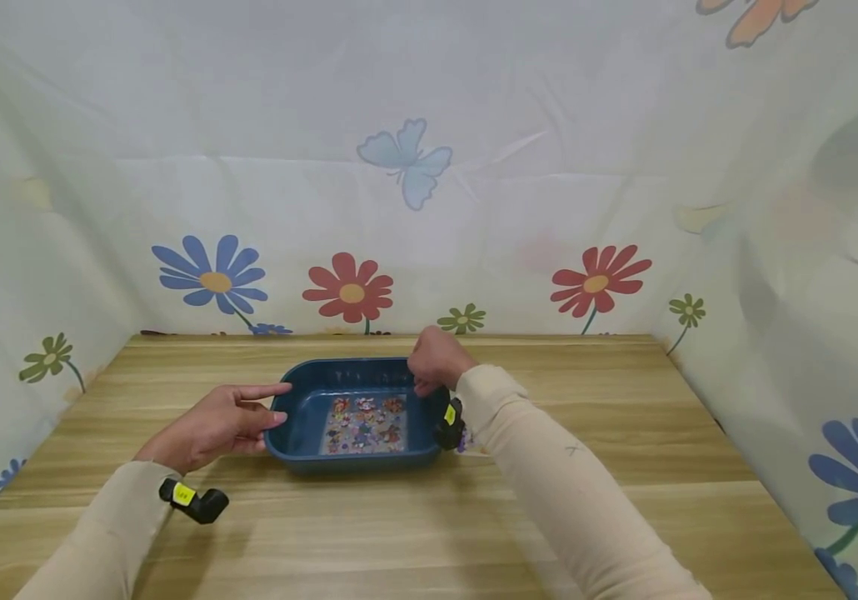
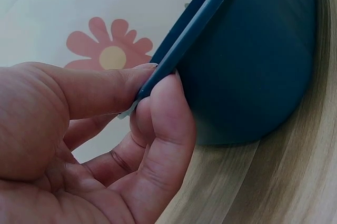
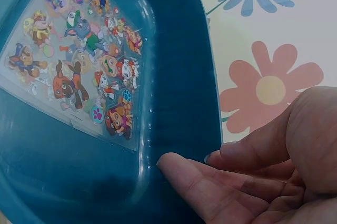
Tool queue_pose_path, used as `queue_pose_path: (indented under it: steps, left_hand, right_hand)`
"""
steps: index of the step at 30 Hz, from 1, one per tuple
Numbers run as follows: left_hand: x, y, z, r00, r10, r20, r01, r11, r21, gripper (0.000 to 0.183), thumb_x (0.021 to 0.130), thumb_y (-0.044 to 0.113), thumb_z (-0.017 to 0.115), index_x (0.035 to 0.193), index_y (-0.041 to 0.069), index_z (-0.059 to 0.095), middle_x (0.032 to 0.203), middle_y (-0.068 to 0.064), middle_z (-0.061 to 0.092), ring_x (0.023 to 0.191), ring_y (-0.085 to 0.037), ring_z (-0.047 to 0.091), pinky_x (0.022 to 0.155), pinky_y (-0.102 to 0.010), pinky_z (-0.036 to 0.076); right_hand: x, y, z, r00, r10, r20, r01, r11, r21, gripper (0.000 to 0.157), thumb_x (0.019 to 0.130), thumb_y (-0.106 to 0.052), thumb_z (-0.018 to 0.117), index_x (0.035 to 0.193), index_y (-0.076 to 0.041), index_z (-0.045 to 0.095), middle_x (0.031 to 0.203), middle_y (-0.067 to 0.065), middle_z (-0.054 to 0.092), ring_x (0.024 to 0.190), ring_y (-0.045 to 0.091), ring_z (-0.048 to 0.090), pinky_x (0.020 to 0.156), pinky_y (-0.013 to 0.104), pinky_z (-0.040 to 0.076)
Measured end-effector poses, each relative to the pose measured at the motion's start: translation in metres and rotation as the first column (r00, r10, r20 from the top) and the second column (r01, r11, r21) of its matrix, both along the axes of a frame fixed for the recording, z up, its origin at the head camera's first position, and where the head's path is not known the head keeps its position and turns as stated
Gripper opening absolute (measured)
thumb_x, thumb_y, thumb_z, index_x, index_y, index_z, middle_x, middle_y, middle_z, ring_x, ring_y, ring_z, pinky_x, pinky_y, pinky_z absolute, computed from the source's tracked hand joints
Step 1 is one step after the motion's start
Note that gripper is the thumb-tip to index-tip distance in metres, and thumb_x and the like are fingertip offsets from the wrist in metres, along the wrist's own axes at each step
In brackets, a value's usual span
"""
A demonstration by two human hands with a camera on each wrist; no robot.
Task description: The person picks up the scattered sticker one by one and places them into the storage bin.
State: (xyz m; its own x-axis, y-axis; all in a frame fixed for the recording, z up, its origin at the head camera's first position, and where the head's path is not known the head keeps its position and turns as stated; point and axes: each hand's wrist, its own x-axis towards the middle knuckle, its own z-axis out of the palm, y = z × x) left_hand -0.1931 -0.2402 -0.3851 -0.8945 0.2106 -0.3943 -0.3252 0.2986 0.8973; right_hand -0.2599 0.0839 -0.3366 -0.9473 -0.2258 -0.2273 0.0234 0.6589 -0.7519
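Behind and to both sides, a white hanging sheet (image 1: 309,212) printed with flowers and butterflies. Below it, a light wood-grain table (image 1: 264,542). On the table, left of centre, a dark blue, rounded-rectangular, plastic-looking tray (image 1: 361,464), with long sides near and far.

At the tray's left end, the left hand (image 1: 212,427): thumb and fingers brought together on opposite faces of the rim, in a light pinch. At the far right corner, the right hand (image 1: 440,358): fingers bent, fingertips inside the wall, seemingly pinching the rim there too; exact pressure impossible to tell.

Flat on the tray's floor, a clear, glossy plastic-looking sheet (image 1: 365,425) covered in colourful cartoon dogs. Smaller yet, a black device with a yellow label (image 1: 202,502) at the left wrist. By the right wrist, a small purple-and-white patch (image 1: 463,440), mostly hidden and unidentifiable.

Judging by looks, probably light and fairly stiff in the tray's case, though perhaps slippery along smooth walls. Best held by the rim at both short ends, kept level against sliding of the thin, likely flexible clear sheet.
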Motion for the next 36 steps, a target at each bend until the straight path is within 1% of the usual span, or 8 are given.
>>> queue_pose_path:
  steps: [8, 12, 15, 19, 23, 26, 32, 36]
  left_hand:
    - [0.000, 0.000, 0.000, 1.000, -0.014, -0.001, 0.014, 1.000, 0.003, 0.076, 0.087, 0.025, 0.075, 0.153, 0.019, 0.038, 0.085, -0.008, 0.064, 0.067, -0.016, 0.059, 0.066, -0.025, 0.058]
    - [0.000, 0.001, 0.000, 1.000, -0.016, 0.000, 0.016, 1.000, 0.000, 0.075, 0.088, 0.024, 0.074, 0.153, 0.018, 0.038, 0.085, -0.007, 0.064, 0.067, -0.016, 0.059, 0.066, -0.026, 0.058]
    - [0.000, 0.001, 0.001, 1.000, -0.014, 0.003, 0.014, 1.000, 0.002, 0.074, 0.088, 0.023, 0.074, 0.153, 0.018, 0.038, 0.086, -0.008, 0.064, 0.067, -0.016, 0.059, 0.066, -0.026, 0.058]
    - [0.000, 0.001, 0.001, 1.000, -0.021, 0.004, 0.020, 1.000, 0.020, 0.075, 0.088, 0.023, 0.074, 0.153, 0.018, 0.038, 0.086, -0.008, 0.065, 0.065, -0.016, 0.059, 0.065, -0.025, 0.058]
    - [-0.001, 0.001, 0.001, 1.000, -0.015, 0.005, 0.015, 1.000, 0.016, 0.076, 0.086, 0.025, 0.075, 0.153, 0.018, 0.038, 0.085, -0.008, 0.065, 0.066, -0.016, 0.059, 0.065, -0.025, 0.058]
    - [-0.001, 0.001, 0.002, 1.000, -0.007, 0.010, 0.007, 1.000, 0.013, 0.076, 0.087, 0.024, 0.075, 0.153, 0.018, 0.038, 0.084, -0.007, 0.063, 0.067, -0.016, 0.059, 0.066, -0.025, 0.058]
    - [-0.001, 0.002, 0.002, 1.000, -0.005, 0.018, 0.005, 1.000, 0.030, 0.074, 0.088, 0.022, 0.074, 0.153, 0.017, 0.037, 0.085, -0.006, 0.063, 0.068, -0.017, 0.059, 0.068, -0.026, 0.058]
    - [-0.001, 0.002, 0.002, 1.000, -0.005, 0.019, 0.004, 1.000, 0.030, 0.075, 0.088, 0.022, 0.074, 0.153, 0.017, 0.037, 0.087, -0.007, 0.064, 0.068, -0.016, 0.059, 0.068, -0.026, 0.059]
  right_hand:
    - [-0.001, 0.003, 0.004, 1.000, 0.008, 0.023, -0.007, 1.000, -0.018, 0.024, 0.092, 0.002, 0.044, 0.082, 0.009, 0.066, 0.071, 0.019, 0.065, 0.070, 0.032, 0.074, 0.071, 0.044, 0.061]
    - [-0.001, 0.006, 0.006, 1.000, 0.009, 0.025, -0.008, 1.000, -0.018, 0.028, 0.092, 0.002, 0.043, 0.100, 0.014, 0.067, 0.081, 0.025, 0.070, 0.074, 0.034, 0.075, 0.071, 0.043, 0.061]
    - [-0.002, 0.008, 0.008, 1.000, 0.003, 0.019, -0.002, 1.000, -0.015, 0.026, 0.092, 0.002, 0.044, 0.092, 0.013, 0.068, 0.082, 0.025, 0.070, 0.075, 0.033, 0.075, 0.070, 0.042, 0.061]
    - [-0.003, 0.013, 0.010, 1.000, 0.002, 0.026, -0.001, 0.999, -0.042, 0.024, 0.091, 0.003, 0.046, 0.090, 0.012, 0.068, 0.073, 0.019, 0.066, 0.063, 0.028, 0.073, 0.070, 0.041, 0.061]
    - [-0.004, 0.018, 0.013, 0.999, 0.000, 0.041, 0.003, 0.997, -0.079, 0.028, 0.092, 0.002, 0.047, 0.108, 0.015, 0.065, 0.075, 0.020, 0.067, 0.057, 0.024, 0.070, 0.072, 0.043, 0.061]
    - [-0.005, 0.021, 0.014, 0.999, -0.009, 0.045, 0.013, 0.995, -0.100, 0.028, 0.091, 0.002, 0.049, 0.111, 0.015, 0.064, 0.080, 0.025, 0.069, 0.059, 0.026, 0.071, 0.073, 0.044, 0.061]
    - [-0.007, 0.028, 0.016, 0.999, -0.007, 0.043, 0.013, 0.991, -0.132, 0.025, 0.088, 0.005, 0.049, 0.107, 0.015, 0.062, 0.073, 0.021, 0.067, 0.054, 0.023, 0.068, 0.069, 0.042, 0.061]
    - [-0.008, 0.035, 0.018, 0.999, -0.004, 0.054, 0.012, 0.987, -0.157, 0.016, 0.087, 0.006, 0.048, 0.094, 0.014, 0.061, 0.066, 0.016, 0.064, 0.052, 0.021, 0.067, 0.069, 0.043, 0.061]
